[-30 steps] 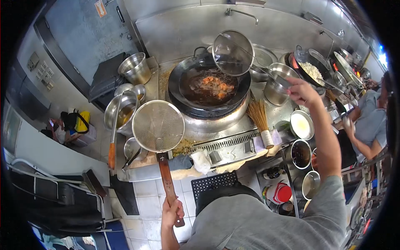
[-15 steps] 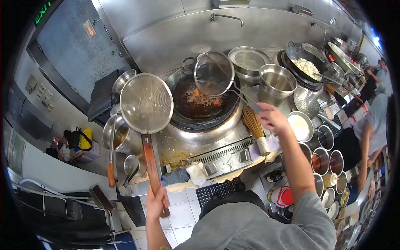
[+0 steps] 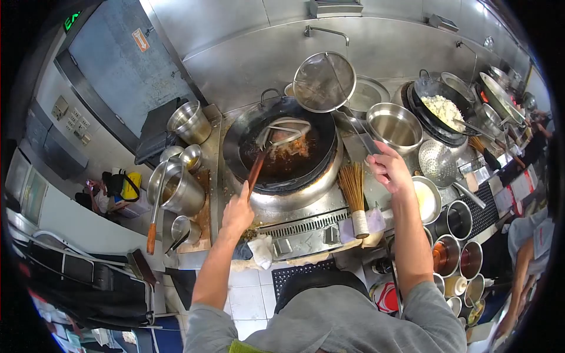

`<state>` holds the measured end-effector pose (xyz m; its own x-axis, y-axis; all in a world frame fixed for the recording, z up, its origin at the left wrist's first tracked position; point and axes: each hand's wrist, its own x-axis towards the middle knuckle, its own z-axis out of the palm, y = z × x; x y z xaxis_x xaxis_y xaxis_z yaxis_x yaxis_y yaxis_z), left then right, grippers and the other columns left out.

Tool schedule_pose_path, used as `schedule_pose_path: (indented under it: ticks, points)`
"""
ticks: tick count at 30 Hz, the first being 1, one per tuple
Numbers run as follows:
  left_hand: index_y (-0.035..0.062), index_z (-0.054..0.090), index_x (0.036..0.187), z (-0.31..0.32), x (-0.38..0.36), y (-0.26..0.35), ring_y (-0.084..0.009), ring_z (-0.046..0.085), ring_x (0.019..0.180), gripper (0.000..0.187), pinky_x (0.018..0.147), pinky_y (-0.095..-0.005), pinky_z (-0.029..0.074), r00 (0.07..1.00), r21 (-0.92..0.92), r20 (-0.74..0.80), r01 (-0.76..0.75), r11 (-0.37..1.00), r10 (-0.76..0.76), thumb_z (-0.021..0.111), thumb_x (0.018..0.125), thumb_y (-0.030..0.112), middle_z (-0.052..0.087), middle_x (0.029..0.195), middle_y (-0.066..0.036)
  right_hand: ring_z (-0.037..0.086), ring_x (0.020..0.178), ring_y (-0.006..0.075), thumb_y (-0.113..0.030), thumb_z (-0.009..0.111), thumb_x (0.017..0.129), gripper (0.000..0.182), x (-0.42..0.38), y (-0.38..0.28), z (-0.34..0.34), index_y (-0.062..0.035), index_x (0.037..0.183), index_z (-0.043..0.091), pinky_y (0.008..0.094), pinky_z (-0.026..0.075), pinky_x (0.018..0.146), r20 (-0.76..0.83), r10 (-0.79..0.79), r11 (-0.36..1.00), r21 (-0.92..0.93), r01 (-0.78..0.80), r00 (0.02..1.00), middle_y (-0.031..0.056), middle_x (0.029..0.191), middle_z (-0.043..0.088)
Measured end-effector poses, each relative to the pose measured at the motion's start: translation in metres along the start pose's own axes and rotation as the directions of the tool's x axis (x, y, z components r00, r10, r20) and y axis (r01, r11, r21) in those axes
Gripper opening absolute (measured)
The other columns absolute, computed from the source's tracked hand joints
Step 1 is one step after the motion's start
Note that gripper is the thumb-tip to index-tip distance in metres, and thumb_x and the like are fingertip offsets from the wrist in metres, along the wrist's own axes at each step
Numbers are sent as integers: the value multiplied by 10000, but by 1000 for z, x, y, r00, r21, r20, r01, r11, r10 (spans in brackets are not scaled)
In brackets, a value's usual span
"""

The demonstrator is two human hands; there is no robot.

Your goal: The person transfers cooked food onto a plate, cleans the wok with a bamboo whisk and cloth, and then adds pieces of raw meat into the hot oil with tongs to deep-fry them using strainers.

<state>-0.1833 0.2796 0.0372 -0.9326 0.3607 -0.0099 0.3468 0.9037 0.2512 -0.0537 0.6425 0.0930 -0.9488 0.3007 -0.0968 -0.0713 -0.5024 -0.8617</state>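
My left hand (image 3: 237,212) is closed round the wooden handle of a large strainer (image 3: 288,122). Its wire head is tilted down inside a black wok (image 3: 233,144), among reddish-brown food pieces (image 3: 294,147) in dark oil. In my right hand (image 3: 391,169) is the metal handle of a second, round mesh strainer (image 3: 325,81), raised above the wok's back right rim. That mesh looks bare. Below my right hand lies a bamboo wok brush (image 3: 352,188) with a pale wrapped grip.
A steel pot (image 3: 394,126) stands right of the wok, near a perforated ladle (image 3: 437,160) and a bowl of pale liquid (image 3: 425,200). Another wok (image 3: 421,109) holds white food. Steel pots (image 3: 182,191) stand at left. A co-worker's arm (image 3: 521,276) shows far right.
The wooden-handled strainer has gone from beside the wok down into it, my left hand moving forward and right. The other strainer has shifted up and right, away from over the food.
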Motion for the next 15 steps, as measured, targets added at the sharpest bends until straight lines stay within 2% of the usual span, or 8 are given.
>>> schedule_pose_path:
  ticks: [1, 2, 4, 6, 7, 9, 12, 15]
  points:
    - [189, 292, 1409, 0, -11, -1, -426, 604, 820, 660, 753, -489, 484, 999, 110, -13, -39, 993, 40, 518, 799, 76, 567, 954, -261, 308, 462, 32, 29, 429, 803, 573, -3, -1, -2, 6, 1350, 262, 172, 210, 321, 14, 11, 1000, 21, -11, 1000, 78, 791, 490]
    - [189, 292, 1409, -3, -22, -4, -426, 604, 820, 660, 753, -489, 484, 999, 108, -12, -34, 994, 35, 518, 799, 76, 567, 954, -261, 307, 461, 31, 25, 430, 808, 559, -5, -1, -4, 3, 1343, 271, 166, 208, 318, 29, 21, 999, 40, -23, 999, 77, 791, 488]
    - [214, 273, 1418, -15, -39, -13, -388, 624, 788, 703, 698, -455, 510, 999, 300, 23, -51, 953, 47, 522, 783, 47, 559, 966, -266, 309, 462, 31, 26, 430, 814, 527, -2, 2, -8, 4, 1321, 293, 161, 205, 313, 49, 35, 999, 28, -37, 998, 75, 793, 486]
    - [210, 271, 1419, -27, -49, -25, -372, 631, 779, 709, 678, -444, 516, 999, 365, 25, -39, 930, 32, 522, 779, 37, 557, 977, -257, 320, 463, 36, 52, 423, 792, 426, 1, 7, -4, 9, 1215, 403, 180, 211, 312, -27, 47, 997, 62, -45, 999, 58, 772, 501]
    - [205, 269, 1420, -29, -51, -28, -356, 638, 770, 716, 659, -433, 522, 1000, 428, 20, -28, 903, 21, 522, 775, 27, 556, 988, -248, 320, 463, 36, 52, 423, 792, 426, 4, 8, -3, 9, 1215, 403, 180, 211, 312, -23, 53, 997, 57, -52, 998, 58, 772, 501]
    - [201, 269, 1420, -29, -50, -28, -357, 638, 774, 716, 666, -431, 523, 999, 417, 31, 3, 909, -17, 524, 774, 29, 555, 999, -243, 322, 464, 37, 57, 420, 791, 426, 15, 13, 3, 7, 1213, 402, 178, 211, 314, 66, 62, 996, 55, -65, 996, 59, 762, 502]
    - [185, 260, 1421, -18, -57, -22, -362, 639, 758, 725, 662, -426, 526, 998, 382, 43, 33, 924, -53, 531, 767, 31, 558, 1006, -245, 321, 461, 37, 53, 422, 800, 412, 26, 24, 20, 2, 1209, 405, 176, 206, 315, 82, 66, 994, 83, -73, 994, 61, 754, 501]
    - [135, 225, 1426, -14, -59, -41, -362, 641, 707, 749, 623, -424, 528, 998, 284, 49, -59, 957, 46, 545, 754, 46, 555, 996, -282, 314, 459, 31, 50, 429, 810, 392, 40, 33, 43, -3, 1198, 410, 170, 199, 315, 65, 105, 991, 74, -110, 992, 57, 751, 496]
